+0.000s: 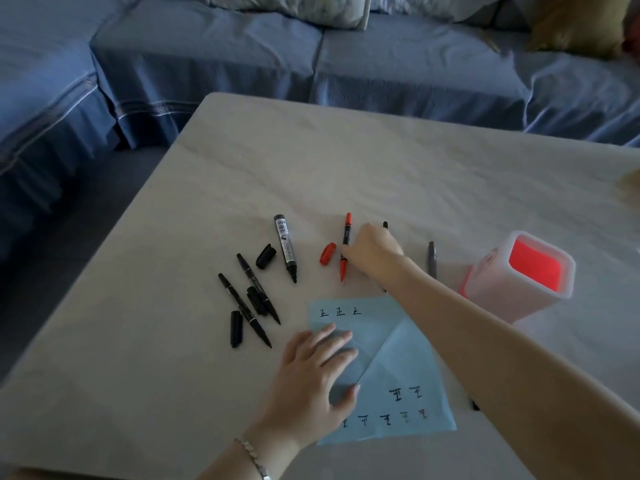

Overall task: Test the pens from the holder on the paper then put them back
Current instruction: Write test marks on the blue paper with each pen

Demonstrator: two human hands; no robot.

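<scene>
On the pale table (346,161) lies a light blue paper (391,368), partly folded over, with small test marks written in black and one in red. The left hand (311,379) lies flat on the paper, its fingers (332,341) spread apart and pressing the sheet down. A bracelet (252,459) is on the left wrist.

The right hand (372,252) reaches across the paper to the far side, where a red pen (344,247) lies without its cap. The fingers of this hand are curled and touch the red pen near its middle, but I cannot tell if they are really closed around it. The red cap (327,253) lies just beside the pen, on its left. Behind the right hand the tip of another black pen (385,225) shows, and the rest of it is hidden.

To the left there is a thick black marker (285,247) with its black cap (266,256) beside it. Nearer to the left hand lie two thin black pens (244,310), uncapped, with their caps (236,329) next to them. A grey pen (431,259) lies between the right arm and the holder (519,271). The holder is white outside and red inside, stands at the right side of the table, and no pens are seen in it. Behind the table is a blue sofa (242,60).
</scene>
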